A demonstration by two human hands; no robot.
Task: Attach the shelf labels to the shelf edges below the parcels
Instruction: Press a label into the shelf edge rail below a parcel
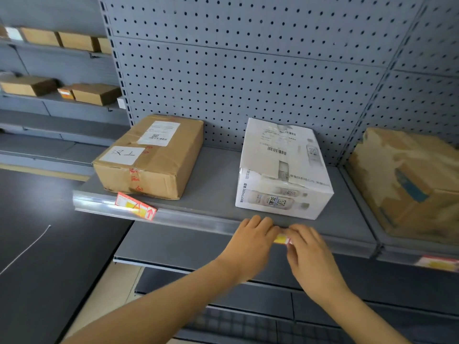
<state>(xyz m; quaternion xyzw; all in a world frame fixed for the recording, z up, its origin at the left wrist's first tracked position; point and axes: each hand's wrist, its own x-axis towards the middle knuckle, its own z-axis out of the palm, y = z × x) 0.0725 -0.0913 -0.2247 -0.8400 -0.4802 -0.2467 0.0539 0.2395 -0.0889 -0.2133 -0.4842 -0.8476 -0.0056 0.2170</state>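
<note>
Right, I've got the yellow label (282,238) pinched between my left hand (250,240) and right hand (310,249), fingertips clamped on either end, its long axis running along the shelf edge (198,219) just beyond them, below the white parcel (283,170).

We read handwritten "汉上" on a white sticker (121,155) atop the brown parcel (149,157). The white carton (283,170) carries "360mL×24" along its side edge, apparently; its barcoded shipping label (278,140) is too blurred to read.
</note>
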